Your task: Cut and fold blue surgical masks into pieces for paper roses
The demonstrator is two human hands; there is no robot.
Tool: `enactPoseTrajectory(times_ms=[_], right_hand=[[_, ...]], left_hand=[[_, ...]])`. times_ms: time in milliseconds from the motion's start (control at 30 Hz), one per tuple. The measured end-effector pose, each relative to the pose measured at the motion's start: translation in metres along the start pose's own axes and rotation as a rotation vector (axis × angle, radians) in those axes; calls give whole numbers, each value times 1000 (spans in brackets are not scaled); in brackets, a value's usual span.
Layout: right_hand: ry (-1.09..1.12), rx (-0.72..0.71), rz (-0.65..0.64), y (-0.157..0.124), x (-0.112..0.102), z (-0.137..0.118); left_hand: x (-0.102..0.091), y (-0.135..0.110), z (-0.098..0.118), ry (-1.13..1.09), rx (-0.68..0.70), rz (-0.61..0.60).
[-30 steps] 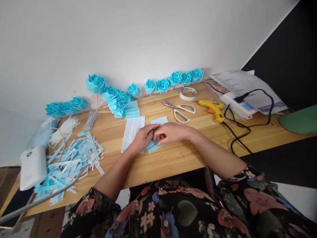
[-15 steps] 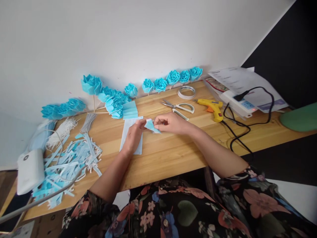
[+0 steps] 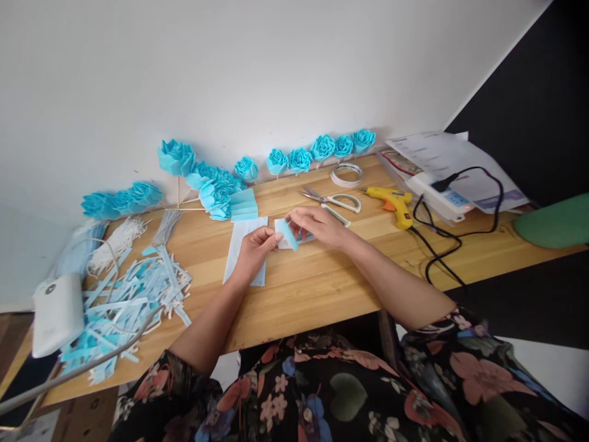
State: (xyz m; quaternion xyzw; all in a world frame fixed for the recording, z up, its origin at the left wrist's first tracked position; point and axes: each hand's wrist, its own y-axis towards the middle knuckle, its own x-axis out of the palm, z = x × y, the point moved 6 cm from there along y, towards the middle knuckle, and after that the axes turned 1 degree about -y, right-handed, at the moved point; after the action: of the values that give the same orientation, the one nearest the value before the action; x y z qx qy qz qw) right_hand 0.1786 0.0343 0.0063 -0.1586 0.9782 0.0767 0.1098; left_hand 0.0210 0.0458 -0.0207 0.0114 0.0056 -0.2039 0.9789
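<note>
While the left hand (image 3: 257, 248) pinches a small folded sheet (image 3: 288, 235), the right hand (image 3: 319, 224) is bent over its right part.

Near the left edge of the tabletop (image 3: 313, 282), toward the front, a white device (image 3: 58, 316) is beside a heap of blue and white strips (image 3: 129, 301). A pale flat piece (image 3: 236, 244) lies partly under the left hand. The sheet is over the tabletop's middle, between front and back edges; the left thumb and forefinger are clamped on its left end, while the right fingers are curled, and I cannot tell if they grip it. Just beyond the right hand are scissors (image 3: 323, 198), and to their right a yellow glue gun (image 3: 404, 215). Farther, a pleated blue piece (image 3: 243, 207) and a roll of tape (image 3: 347, 183) lie toward the back edge, where blue flowers (image 3: 323, 148) are close to the wall (image 3: 285, 73).
</note>
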Motion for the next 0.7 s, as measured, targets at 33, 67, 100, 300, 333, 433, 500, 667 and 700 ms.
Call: enactPoseTrajectory(times_ms=[33, 67, 100, 300, 333, 433, 500, 667, 700], right_hand=[[-20, -25, 19, -1, -2, -2], [-43, -42, 27, -1, -3, -4], [-64, -50, 24, -1, -3, -4], [-152, -39, 46, -1, 2, 0], [-134, -36, 40, -1, 4, 1], [-106, -19, -5, -1, 8, 5], [-98, -12, 28, 1, 4, 7], [77, -38, 397, 3, -38, 10], [102, -43, 458, 2, -46, 11]], left_hand=[[1, -1, 0, 6, -4, -11], [2, -1, -1, 10, -9, -23], [4, -2, -2, 12, -14, -34], [2, -1, -2, -34, -3, -4], [0, -1, -2, -49, 11, 22], [-5, 1, -1, -76, 43, 80], [-7, 1, -1, -76, 64, 91], [-7, -3, 9, 93, 197, 78], [-6, -5, 13, 177, 240, 66]])
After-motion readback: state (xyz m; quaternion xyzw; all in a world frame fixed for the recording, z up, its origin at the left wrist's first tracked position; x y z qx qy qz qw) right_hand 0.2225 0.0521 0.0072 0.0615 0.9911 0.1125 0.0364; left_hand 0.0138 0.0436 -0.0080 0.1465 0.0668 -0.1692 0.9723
